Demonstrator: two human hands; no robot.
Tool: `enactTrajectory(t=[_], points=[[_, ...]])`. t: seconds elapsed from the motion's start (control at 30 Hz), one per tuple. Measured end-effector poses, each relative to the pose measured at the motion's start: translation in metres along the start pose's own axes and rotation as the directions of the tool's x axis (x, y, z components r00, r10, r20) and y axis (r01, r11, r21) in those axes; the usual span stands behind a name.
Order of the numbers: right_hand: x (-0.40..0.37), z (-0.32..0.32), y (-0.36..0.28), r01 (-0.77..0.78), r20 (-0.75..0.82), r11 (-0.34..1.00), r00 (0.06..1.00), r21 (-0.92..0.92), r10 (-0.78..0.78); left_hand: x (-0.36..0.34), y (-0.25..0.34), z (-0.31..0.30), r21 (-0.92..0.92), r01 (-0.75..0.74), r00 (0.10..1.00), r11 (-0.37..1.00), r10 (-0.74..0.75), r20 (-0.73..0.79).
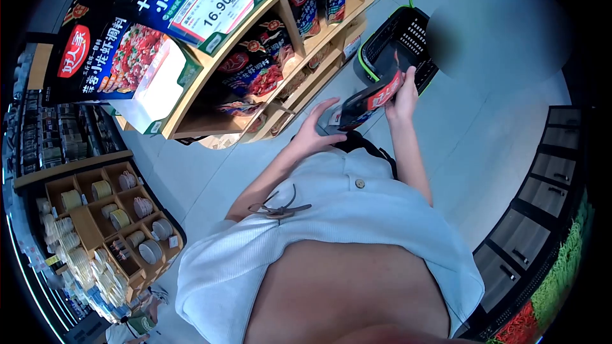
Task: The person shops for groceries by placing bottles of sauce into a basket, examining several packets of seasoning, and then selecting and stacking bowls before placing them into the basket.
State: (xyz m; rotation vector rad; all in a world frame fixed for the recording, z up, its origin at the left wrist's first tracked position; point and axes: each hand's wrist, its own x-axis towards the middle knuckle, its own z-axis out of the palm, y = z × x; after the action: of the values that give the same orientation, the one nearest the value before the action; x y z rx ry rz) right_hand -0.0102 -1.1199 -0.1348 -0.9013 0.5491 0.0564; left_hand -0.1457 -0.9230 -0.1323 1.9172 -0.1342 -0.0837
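Observation:
A dark seasoning packet (363,109) with a red label is held tilted in front of my body. My right hand (403,97) grips its upper end, with the thumb along the edge. At the lower end, my left hand (312,132) holds the packet between spread thumb and fingers. Just beyond the packet, a black shopping basket (415,28) with a green rim and handle stands on the floor. Part of the basket is hidden behind the packet and my right hand.
To the left, a curved wooden shelf (284,86) holds similar packets and a price sign (220,3) reading 16.90. A compartment rack (89,226) with bowls and plates stands lower left. Dark cabinets (519,236) and green produce (564,267) line the right. A blurred patch covers the upper right.

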Motion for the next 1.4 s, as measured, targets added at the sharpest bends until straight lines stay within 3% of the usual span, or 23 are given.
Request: enactTrajectory(t=[0.03, 0.1, 0.13, 0.3, 0.4, 0.53, 0.57, 0.6, 0.67, 0.7, 0.73, 0.77, 0.8, 0.87, 0.93, 1.0, 1.07, 1.13, 1.27, 1.3, 1.33, 1.37, 1.4], points=[[-0.007, 0.003, -0.005, 0.007, -0.011, 0.999, 1.0, -0.046, -0.007, 0.015, 0.006, 0.015, -0.187, -0.056, 0.998, 0.981, 0.049, -0.044], [-0.016, 0.007, -0.018, 0.025, -0.014, 0.991, 1.0, -0.133, -0.027, 0.025, 0.02, 0.032, -0.24, 0.02, 1.0, 0.971, -0.023, -0.011], [-0.02, 0.008, -0.03, 0.039, 0.136, 0.998, 0.99, -0.051, -0.032, 0.026, 0.024, 0.038, -0.256, 0.005, 0.999, 0.967, -0.017, -0.047], [-0.001, -0.013, -0.042, -0.127, 0.454, 0.958, 0.859, -0.256, 0.235, 0.004, 0.028, 0.054, -0.334, 0.175, 0.958, 0.926, -0.238, -0.159], [0.011, -0.027, -0.024, -0.194, 0.499, 0.914, 0.787, -0.356, 0.362, -0.01, 0.027, 0.054, -0.476, 0.1, 0.933, 0.874, -0.248, -0.26], [0.009, -0.03, -0.005, -0.244, 0.511, 0.897, 0.753, -0.368, 0.415, -0.029, 0.014, 0.041, -0.32, 0.191, 0.935, 0.928, -0.271, -0.227], [0.008, -0.027, -0.002, -0.254, 0.493, 0.881, 0.75, -0.4, 0.44, -0.033, 0.015, 0.039, -0.223, 0.149, 0.95, 0.963, -0.202, -0.237], [0.007, -0.025, 0.0, -0.287, 0.556, 0.889, 0.7, -0.356, 0.449, -0.034, 0.009, 0.036, -0.078, -0.01, 0.975, 0.997, -0.008, -0.223], [0.009, -0.013, 0.008, -0.193, 0.497, 0.887, 0.769, -0.42, 0.402, -0.046, 0.002, 0.032, -0.066, 0.073, 0.982, 0.995, -0.084, -0.172], [-0.002, 0.007, 0.006, -0.157, 0.415, 0.883, 0.837, -0.443, 0.357, -0.053, 0.0, 0.028, -0.198, 0.15, 0.962, 0.969, -0.189, -0.199], [-0.014, 0.027, 0.006, -0.123, 0.328, 0.876, 0.896, -0.466, 0.3, -0.06, -0.004, 0.023, -0.329, 0.216, 0.933, 0.919, -0.294, -0.207], [-0.006, 0.027, 0.011, -0.07, 0.4, 0.842, 0.857, -0.535, 0.326, -0.069, -0.009, 0.018, -0.454, 0.274, 0.897, 0.848, -0.395, -0.196], [-0.004, 0.034, 0.023, -0.015, 0.436, 0.813, 0.838, -0.583, 0.328, -0.082, -0.049, 0.02, -0.55, 0.194, 0.861, 0.812, -0.41, -0.302], [0.007, 0.038, 0.052, 0.1, 0.495, 0.701, 0.778, -0.706, 0.387, -0.087, -0.071, 0.004, -0.758, 0.153, 0.606, 0.634, -0.666, -0.434], [-0.008, 0.054, 0.067, 0.457, 0.627, 0.457, 0.695, -0.763, 0.352, -0.09, -0.102, -0.017, -0.82, -0.051, 0.453, 0.571, -0.718, -0.528], [-0.015, 0.065, 0.097, 0.585, 0.73, 0.443, 0.606, -0.679, 0.317, -0.085, -0.128, -0.04, -0.845, -0.149, 0.445, 0.513, -0.728, -0.521], [-0.022, 0.085, 0.121, 0.627, 0.723, 0.362, 0.612, -0.69, 0.321, -0.069, -0.133, -0.067, -0.86, -0.315, 0.359, 0.401, -0.789, -0.499], [-0.02, 0.104, 0.142, 0.632, 0.692, 0.302, 0.569, -0.714, 0.445, -0.056, -0.171, -0.094, -0.89, -0.386, 0.282, 0.243, -0.887, -0.365], [-0.038, 0.127, 0.179, 0.819, 0.861, 0.345, 0.315, -0.459, 0.398, -0.039, -0.183, -0.129, -0.921, -0.378, 0.432, 0.092, -0.863, -0.263], [-0.045, 0.136, 0.179, 0.835, 0.709, 0.125, 0.364, -0.535, 0.603, -0.038, -0.189, -0.137, -0.916, -0.396, 0.572, 0.059, -0.765, -0.296], [-0.046, 0.129, 0.199, 0.871, 0.772, 0.164, 0.306, -0.463, 0.558, -0.038, -0.195, -0.14, -0.912, -0.411, 0.691, 0.014, -0.648, -0.321], [-0.042, 0.126, 0.215, 0.874, 0.704, 0.068, 0.34, -0.482, 0.623, -0.038, -0.201, -0.137, -0.908, -0.417, 0.603, 0.04, -0.735, -0.309], [-0.038, 0.127, 0.226, 0.874, 0.629, -0.03, 0.373, -0.486, 0.682, -0.038, -0.19, -0.138, -0.931, -0.364, 0.642, 0.022, -0.718, -0.269]])
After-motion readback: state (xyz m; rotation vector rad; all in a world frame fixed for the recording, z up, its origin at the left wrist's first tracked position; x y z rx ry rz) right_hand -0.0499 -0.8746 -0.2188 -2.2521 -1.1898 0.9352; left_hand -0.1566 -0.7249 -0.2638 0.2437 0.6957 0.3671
